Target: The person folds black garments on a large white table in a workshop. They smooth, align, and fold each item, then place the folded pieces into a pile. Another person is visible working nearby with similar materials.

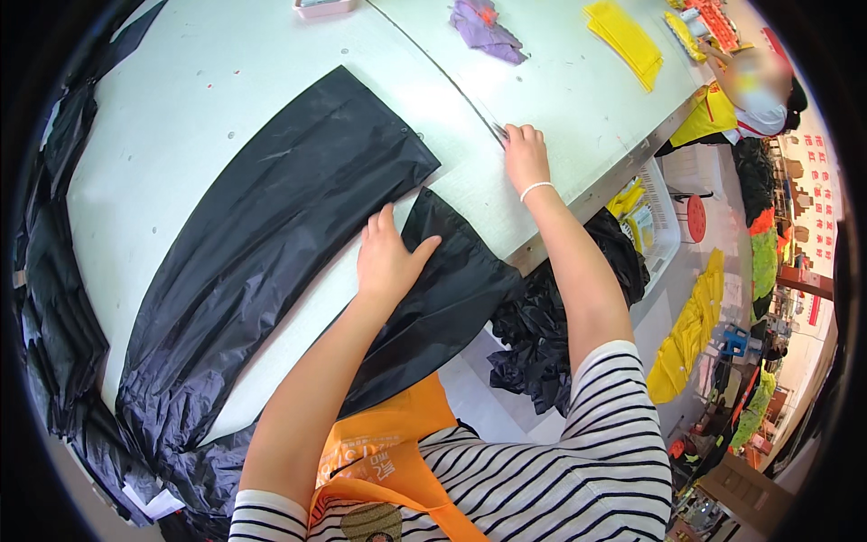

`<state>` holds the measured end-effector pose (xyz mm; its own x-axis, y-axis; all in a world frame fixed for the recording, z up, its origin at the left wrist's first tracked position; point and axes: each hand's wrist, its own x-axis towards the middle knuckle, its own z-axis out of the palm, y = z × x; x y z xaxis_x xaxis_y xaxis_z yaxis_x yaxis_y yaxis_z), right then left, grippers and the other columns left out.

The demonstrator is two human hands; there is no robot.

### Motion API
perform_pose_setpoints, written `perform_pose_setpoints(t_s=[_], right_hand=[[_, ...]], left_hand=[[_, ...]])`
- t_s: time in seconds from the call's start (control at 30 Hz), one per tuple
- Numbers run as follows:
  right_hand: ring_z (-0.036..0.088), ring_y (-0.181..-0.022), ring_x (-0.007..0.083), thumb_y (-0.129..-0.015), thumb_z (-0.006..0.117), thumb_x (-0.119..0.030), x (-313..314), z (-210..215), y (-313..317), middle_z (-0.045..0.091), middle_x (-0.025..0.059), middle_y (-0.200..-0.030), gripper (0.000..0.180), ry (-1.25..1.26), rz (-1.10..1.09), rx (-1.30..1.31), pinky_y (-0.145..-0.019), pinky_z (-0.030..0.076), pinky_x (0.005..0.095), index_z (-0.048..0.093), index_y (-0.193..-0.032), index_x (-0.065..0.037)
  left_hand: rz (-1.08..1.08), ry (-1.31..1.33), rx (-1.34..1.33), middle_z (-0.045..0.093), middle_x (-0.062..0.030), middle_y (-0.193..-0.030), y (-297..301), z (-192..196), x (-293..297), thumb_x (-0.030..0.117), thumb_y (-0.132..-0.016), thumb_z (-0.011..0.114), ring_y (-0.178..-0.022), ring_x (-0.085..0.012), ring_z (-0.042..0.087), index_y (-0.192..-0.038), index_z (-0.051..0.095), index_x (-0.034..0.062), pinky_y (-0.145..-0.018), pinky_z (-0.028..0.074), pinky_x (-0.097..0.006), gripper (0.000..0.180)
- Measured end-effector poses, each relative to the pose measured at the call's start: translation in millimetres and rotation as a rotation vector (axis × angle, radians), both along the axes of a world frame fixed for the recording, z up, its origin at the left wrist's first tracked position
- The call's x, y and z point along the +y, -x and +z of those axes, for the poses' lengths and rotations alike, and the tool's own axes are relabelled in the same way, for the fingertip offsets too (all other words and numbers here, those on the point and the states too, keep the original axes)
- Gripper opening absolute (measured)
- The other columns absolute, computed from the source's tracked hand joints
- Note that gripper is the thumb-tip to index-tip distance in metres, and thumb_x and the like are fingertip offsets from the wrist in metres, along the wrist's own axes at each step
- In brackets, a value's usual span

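A pair of shiny black trousers (280, 190) lies spread on the white table (163, 154), its two legs fanned apart with a strip of tabletop between them. My left hand (388, 257) rests between the legs, fingers stretched and thumb out over the nearer leg (433, 289). It grips nothing that I can see. Farther right, beyond the trouser hems, my right hand (526, 163) is closed near the seam in the tabletop. From its fingertips pokes a small dark metal tool (499, 133), mostly hidden, so its kind is unclear.
Black garments (59, 298) hang along the left edge. A purple cloth (488, 29) and folded yellow fabric (625, 41) lie at the back. Below the right edge are a heap of black fabric (533, 334) and a white crate (664, 217). A person (754, 99) sits at far right.
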<state>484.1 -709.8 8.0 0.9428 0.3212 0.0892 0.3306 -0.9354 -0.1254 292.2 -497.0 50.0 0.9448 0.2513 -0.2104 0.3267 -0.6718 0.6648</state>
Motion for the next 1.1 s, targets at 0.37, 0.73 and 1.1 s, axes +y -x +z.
perform_pose_setpoints(t_s=[0.37, 0.73, 1.1], right_hand=[[0.060, -0.061, 0.0182, -0.092, 0.046, -0.007, 14.8, 73.1, 139.5, 0.059, 0.0101, -0.069, 0.031, -1.038, -0.165, 0.715, -0.059, 0.048, 0.0277, 0.053, -0.122, -0.001], [0.060, -0.071, 0.0258, -0.086, 0.061, -0.010, 21.2, 46.7, 168.9, 0.060, 0.0109, -0.085, 0.017, -0.829, -0.025, 0.222, -0.062, 0.048, 0.0321, 0.057, -0.101, -0.003], [0.061, -0.068, 0.0264, -0.083, 0.064, -0.006, 30.3, 51.5, 155.4, 0.061, 0.0119, -0.081, 0.016, -0.703, 0.117, 0.045, -0.059, 0.048, 0.0303, 0.059, -0.098, -0.002]], left_hand=[[0.103, 0.847, 0.295, 0.065, -0.0092, -0.076, -50.3, -18.2, -13.3, 0.018, -0.078, 0.070, -0.068, -0.0169, 0.062, -0.088, 0.064, -0.0049, -0.063, 0.049, -0.027, 0.025], [0.315, 1.313, 0.479, 0.067, -0.0105, -0.084, -55.0, 23.0, -1.4, 0.006, -0.084, 0.059, -0.071, -0.0152, 0.063, -0.092, 0.063, -0.0046, -0.066, 0.050, -0.026, 0.014], [0.253, 1.194, 0.456, 0.066, -0.0087, -0.086, -52.7, 33.9, -2.9, 0.007, -0.085, 0.059, -0.074, -0.0132, 0.063, -0.095, 0.061, -0.0023, -0.069, 0.050, -0.025, 0.014]])
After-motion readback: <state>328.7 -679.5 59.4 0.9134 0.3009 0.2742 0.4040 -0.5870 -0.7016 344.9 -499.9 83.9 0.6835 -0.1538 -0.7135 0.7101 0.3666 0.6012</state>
